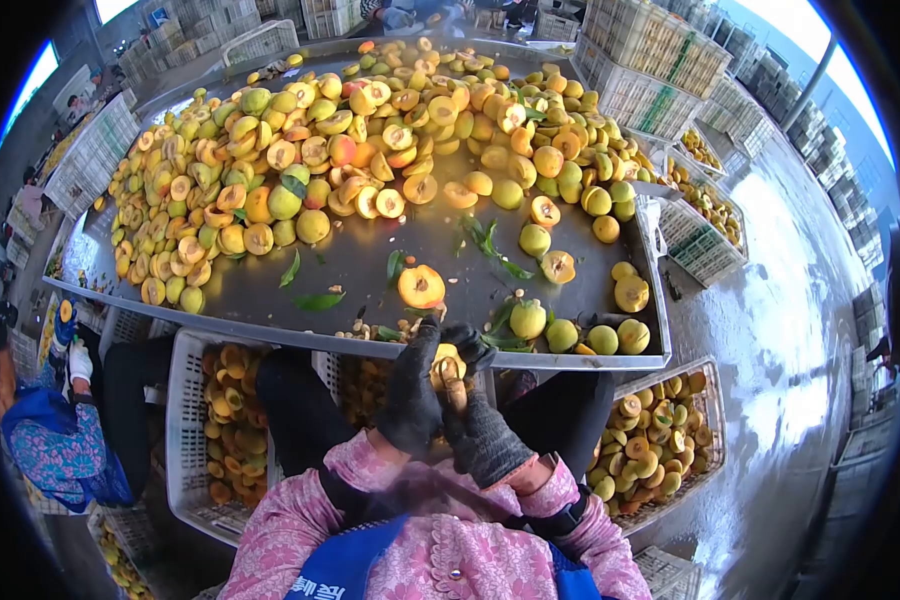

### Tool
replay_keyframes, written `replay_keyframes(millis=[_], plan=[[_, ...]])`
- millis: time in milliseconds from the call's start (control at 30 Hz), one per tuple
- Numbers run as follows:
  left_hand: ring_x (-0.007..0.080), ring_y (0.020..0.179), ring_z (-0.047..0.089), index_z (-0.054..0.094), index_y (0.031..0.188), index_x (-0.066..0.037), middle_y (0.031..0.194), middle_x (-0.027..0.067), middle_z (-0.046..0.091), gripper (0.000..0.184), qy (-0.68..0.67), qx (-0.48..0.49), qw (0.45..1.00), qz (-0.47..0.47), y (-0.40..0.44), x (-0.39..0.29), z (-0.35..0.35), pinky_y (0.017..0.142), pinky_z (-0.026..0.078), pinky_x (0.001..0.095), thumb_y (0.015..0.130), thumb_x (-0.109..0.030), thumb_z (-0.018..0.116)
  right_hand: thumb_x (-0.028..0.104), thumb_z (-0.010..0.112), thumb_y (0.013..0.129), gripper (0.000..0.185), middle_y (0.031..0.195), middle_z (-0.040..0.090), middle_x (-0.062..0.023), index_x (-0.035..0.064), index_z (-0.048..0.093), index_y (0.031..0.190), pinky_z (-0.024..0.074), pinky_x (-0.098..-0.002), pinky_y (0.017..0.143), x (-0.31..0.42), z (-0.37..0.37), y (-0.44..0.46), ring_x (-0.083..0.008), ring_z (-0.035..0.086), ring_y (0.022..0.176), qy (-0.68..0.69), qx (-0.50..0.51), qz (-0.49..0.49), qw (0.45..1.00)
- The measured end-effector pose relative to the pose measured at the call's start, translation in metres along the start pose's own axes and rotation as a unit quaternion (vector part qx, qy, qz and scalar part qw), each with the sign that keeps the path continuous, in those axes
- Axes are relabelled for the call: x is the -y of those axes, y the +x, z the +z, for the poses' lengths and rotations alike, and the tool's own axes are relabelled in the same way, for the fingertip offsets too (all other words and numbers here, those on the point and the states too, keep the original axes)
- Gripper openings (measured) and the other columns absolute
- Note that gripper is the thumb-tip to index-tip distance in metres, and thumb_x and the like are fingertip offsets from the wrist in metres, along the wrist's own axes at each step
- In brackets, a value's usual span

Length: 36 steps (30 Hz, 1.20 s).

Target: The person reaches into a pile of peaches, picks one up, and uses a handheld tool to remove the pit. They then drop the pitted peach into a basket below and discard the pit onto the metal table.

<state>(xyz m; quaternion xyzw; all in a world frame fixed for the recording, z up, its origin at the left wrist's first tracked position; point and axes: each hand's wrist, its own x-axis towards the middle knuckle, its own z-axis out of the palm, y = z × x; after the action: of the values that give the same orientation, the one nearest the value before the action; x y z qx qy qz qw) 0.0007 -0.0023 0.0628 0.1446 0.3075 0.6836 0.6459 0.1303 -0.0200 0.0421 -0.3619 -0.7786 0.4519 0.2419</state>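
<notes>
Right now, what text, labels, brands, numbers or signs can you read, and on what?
White characters on the wearer's blue apron: tilted and cut by the frame edge, apparently Chinese; too unclear to quote.
Stacked crates at upper right: green markings, no words I can make out.
No other label, brand, number or sign is readable.

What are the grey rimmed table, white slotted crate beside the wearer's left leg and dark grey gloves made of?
Grey rimmed table: likely sheet metal, smooth, somewhat glossy; blurred light reflections on its bare surface.
White slotted crate: probably moulded plastic, fairly matte; regular openings in its walls.
Dark grey gloves: seemingly knit fabric, dull; textured cuff, any coating unclear.
</notes>
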Motion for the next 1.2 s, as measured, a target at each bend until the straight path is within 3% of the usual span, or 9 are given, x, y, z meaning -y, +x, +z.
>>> replay_keyframes(millis=[267,333,500,567,700,933,1033,1133,1200], plan=[[0.0203,0.095,0.059,0.053,0.11,0.006,0.1,0.0121,0.061,0.037,0.101,0.065,0.993,-0.003,0.005,0.007,-0.027,0.086,0.047,0.0327,0.097,-0.026,0.04,0.019,0.049,0.091,0.024,0.067,0.051,-0.0005,0.0056,0.048,0.112,0.0394,-0.0233,0.039,0.006,-0.016,0.009,-0.0092,0.048,0.045,0.033,0.027,-0.215,0.976],[0.0245,0.091,0.061,0.055,0.105,0.005,0.099,0.0142,0.061,0.035,0.461,0.092,0.842,0.265,0.003,0.001,-0.035,0.084,0.049,0.0338,0.095,-0.026,0.043,0.018,0.05,0.091,0.022,0.068,0.051,-0.0001,0.0062,0.049,0.109,0.0394,-0.0228,0.04,0.008,-0.021,0.01,-0.0085,0.048,0.046,0.03,0.037,-0.221,0.974],[0.0267,0.1,0.057,0.05,0.115,0.005,0.107,0.0174,0.058,0.031,0.459,0.07,0.874,0.142,0.006,0.014,-0.059,0.09,0.045,0.0371,0.089,-0.013,0.05,0.015,0.051,0.091,0.019,0.068,0.051,-0.0011,0.0078,0.05,0.108,0.039,-0.0233,0.039,0.0,-0.026,0.0,-0.0099,0.048,0.045,0.281,0.141,0.084,0.946],[0.0237,0.106,0.054,0.048,0.119,0.004,0.112,0.0167,0.056,0.033,0.612,0.062,0.701,0.361,-0.008,0.01,-0.045,0.094,0.042,0.0372,0.089,-0.01,0.049,0.013,0.051,0.091,0.018,0.067,0.051,-0.0022,0.0082,0.05,0.108,0.0363,-0.0236,0.038,0.005,-0.026,-0.001,-0.0111,0.047,0.044,0.379,0.148,0.198,0.892],[0.0198,0.102,0.053,0.052,0.113,0.002,0.11,0.0114,0.056,0.035,0.182,-0.039,0.982,0.023,-0.012,0.001,-0.017,0.091,0.042,0.034,0.095,-0.027,0.045,0.011,0.051,0.089,0.017,0.073,0.052,-0.0056,0.0063,0.052,0.105,0.0357,-0.0244,0.041,-0.004,-0.02,-0.001,-0.0133,0.048,0.05,0.519,0.192,0.334,0.763],[0.0208,0.071,0.059,0.054,0.098,0.0,0.083,0.01,0.059,0.033,-0.123,-0.011,0.978,-0.17,-0.009,0.003,-0.012,0.065,0.05,0.0319,0.093,-0.032,0.05,0.014,0.057,0.082,0.012,0.074,0.055,-0.0038,0.007,0.056,0.092,0.0482,-0.03,0.056,-0.03,-0.002,-0.016,-0.0167,0.057,0.064,0.755,0.221,0.263,0.558],[0.0166,0.079,0.061,0.055,0.101,0.001,0.092,0.0081,0.061,0.031,0.104,0.112,0.988,0.033,-0.01,0.021,-0.042,0.077,0.05,0.0285,0.089,-0.028,0.055,0.015,0.063,0.079,0.018,0.073,0.054,-0.0039,0.0045,0.055,0.091,0.0437,-0.0275,0.048,-0.025,0.008,-0.033,-0.0146,0.054,0.058,0.468,0.11,0.165,0.861],[0.0181,0.089,0.06,0.049,0.107,0.001,0.096,0.0092,0.06,0.038,0.524,-0.034,0.746,0.41,-0.02,-0.026,-0.061,0.077,0.05,0.0311,0.076,-0.005,0.069,0.014,0.066,0.077,0.022,0.074,0.053,-0.0028,0.003,0.055,0.092,0.0429,-0.0255,0.047,-0.018,-0.001,-0.034,-0.0133,0.053,0.058,0.572,0.172,0.195,0.778],[0.0192,0.085,0.061,0.054,0.105,-0.001,0.093,0.0096,0.061,0.034,0.375,-0.054,0.881,0.284,-0.033,-0.054,-0.103,0.072,0.051,0.0334,0.075,-0.007,0.069,0.012,0.061,0.082,0.019,0.078,0.053,-0.0019,0.0024,0.053,0.097,0.045,-0.026,0.052,-0.017,-0.01,-0.027,-0.0138,0.053,0.061,0.658,0.204,0.264,0.675]])
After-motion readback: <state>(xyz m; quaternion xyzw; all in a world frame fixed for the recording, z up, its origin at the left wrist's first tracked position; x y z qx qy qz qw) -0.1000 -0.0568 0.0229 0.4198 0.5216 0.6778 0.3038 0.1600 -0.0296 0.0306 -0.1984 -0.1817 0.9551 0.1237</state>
